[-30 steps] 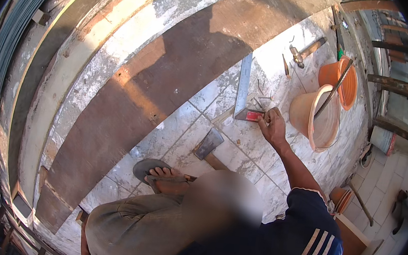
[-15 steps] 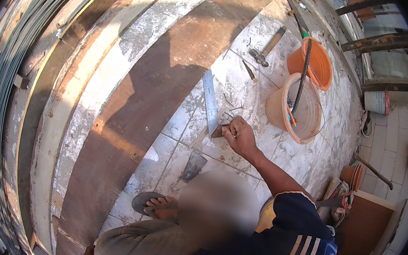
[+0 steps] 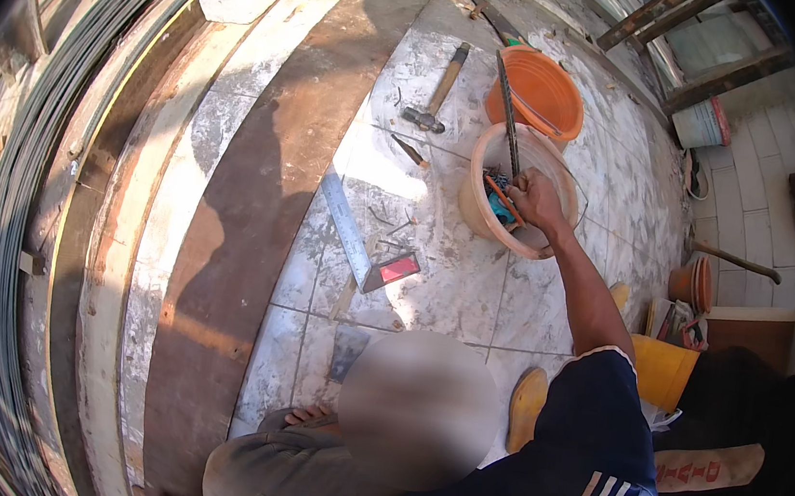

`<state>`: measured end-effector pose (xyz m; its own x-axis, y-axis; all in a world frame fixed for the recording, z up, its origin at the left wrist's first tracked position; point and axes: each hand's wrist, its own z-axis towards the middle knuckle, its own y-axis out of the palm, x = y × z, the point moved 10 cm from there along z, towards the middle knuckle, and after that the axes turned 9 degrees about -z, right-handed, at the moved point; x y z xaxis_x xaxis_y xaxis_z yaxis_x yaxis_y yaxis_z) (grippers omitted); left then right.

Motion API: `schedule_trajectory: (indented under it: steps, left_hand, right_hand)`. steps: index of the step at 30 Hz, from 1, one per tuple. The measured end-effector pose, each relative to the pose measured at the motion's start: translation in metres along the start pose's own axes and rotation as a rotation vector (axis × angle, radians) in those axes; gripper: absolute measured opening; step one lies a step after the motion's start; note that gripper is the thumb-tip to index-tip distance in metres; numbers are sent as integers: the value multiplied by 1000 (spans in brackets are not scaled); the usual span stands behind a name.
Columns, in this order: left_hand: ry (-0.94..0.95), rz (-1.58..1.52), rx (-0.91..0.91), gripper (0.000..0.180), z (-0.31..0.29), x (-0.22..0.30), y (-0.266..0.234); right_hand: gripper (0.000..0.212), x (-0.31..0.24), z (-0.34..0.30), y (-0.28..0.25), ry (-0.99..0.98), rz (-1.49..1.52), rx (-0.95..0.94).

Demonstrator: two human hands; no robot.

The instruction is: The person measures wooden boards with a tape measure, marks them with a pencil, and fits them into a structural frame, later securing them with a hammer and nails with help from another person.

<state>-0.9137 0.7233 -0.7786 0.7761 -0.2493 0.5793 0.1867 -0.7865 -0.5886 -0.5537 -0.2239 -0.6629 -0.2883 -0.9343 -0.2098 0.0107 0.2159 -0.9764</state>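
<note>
My right hand (image 3: 540, 203) reaches into a pale pinkish bucket (image 3: 475, 203), its fingers pinched together beside a slim orange stick (image 3: 498, 197) and a long dark bar (image 3: 508, 95) that leans out over the rim. What the fingertips hold, if anything, is hidden. Some teal stuff (image 3: 502, 211) lies in the bucket too. A try square (image 3: 345, 228) with a metal blade and a red-faced dark handle rests on the tiles, its blade tip at the edge of a brown board (image 3: 238, 202). My left hand is out of sight.
A hammer (image 3: 444, 83), a short dark pointed tool (image 3: 410, 151) and several nails (image 3: 391, 220) lie on the dusty tiles. An orange bucket (image 3: 564, 96) stands behind the pale one. Long bundled rods (image 3: 19, 208) run along the left. A yellow container (image 3: 665, 373) is at right.
My right hand has let go of the try square's handle and moved right and away, into the pale bucket. The square lies on the floor. The view has shifted.
</note>
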Motion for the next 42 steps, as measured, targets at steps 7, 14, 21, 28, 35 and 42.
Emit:
schedule_trajectory:
  steps: [7,14,21,28,35,42]
  left_hand:
    - [-1,-15,48,44,-7,8,2]
    - [50,-156,121,44,-46,-43,-63]
    - [74,-45,-58,43,-70,-28,-75]
    - [-33,-280,-205,63,-174,-37,-64]
    - [131,-459,-260,68,-230,-36,-81]
    - [216,-594,335,65,-218,-165,-158]
  right_hand:
    - [31,1,14,90,15,-355,-312]
    - [41,-31,44,93,-102,-162,-289]
    - [47,-129,6,7,-282,562,-141]
    - [57,-447,-123,63,-791,842,-834]
    - [51,-762,-454,94,-1510,591,-1363]
    - [56,-847,-763,160,-1969,123,-1373]
